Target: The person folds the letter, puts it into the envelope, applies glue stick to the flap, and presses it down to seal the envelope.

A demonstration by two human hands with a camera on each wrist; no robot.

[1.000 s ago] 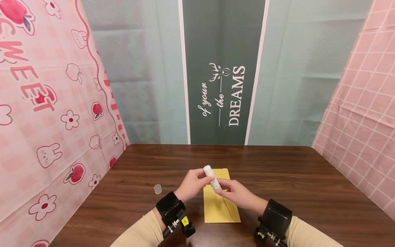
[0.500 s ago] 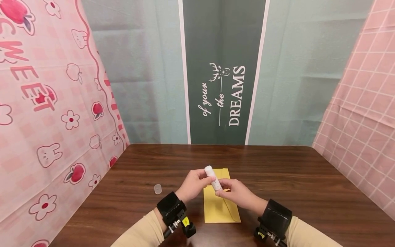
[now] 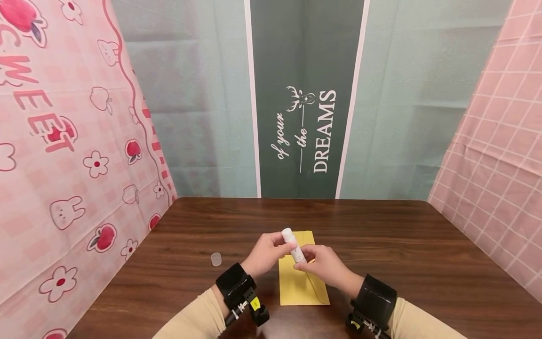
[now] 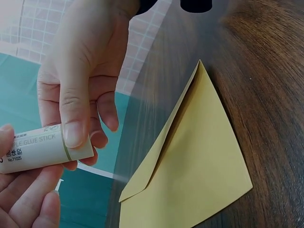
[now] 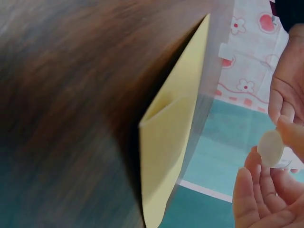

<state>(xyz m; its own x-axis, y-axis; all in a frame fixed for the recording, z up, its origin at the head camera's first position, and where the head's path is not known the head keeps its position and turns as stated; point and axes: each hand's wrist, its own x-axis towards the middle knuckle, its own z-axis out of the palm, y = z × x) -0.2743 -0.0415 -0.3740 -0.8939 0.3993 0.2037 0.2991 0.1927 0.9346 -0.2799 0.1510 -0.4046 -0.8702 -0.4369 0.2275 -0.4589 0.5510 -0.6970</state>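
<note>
A white glue stick [image 3: 297,253] is held at a slant over a yellow envelope [image 3: 296,287], its white top end pointing up and away. My left hand [image 3: 263,254] grips the upper part between thumb and fingers. At the lower end, my right hand [image 3: 328,266] pinches the stick with thumb and fingertips. The left wrist view shows the printed label of the glue stick [image 4: 35,148] and the right thumb pressed near its end. In the right wrist view the round base of the glue stick [image 5: 270,148] faces the camera between the right fingers.
A small translucent cap [image 3: 216,259] lies on the dark wood table [image 3: 372,226], left of the left hand. The envelope's flap stands slightly raised in the left wrist view. Patterned curtains [image 3: 76,141] hang along the sides and back of the table.
The glue stick has shifted slightly to the right in the left hand. The right hand's thumb and fingers have moved a little about its lower end. Envelope and cap stay put.
</note>
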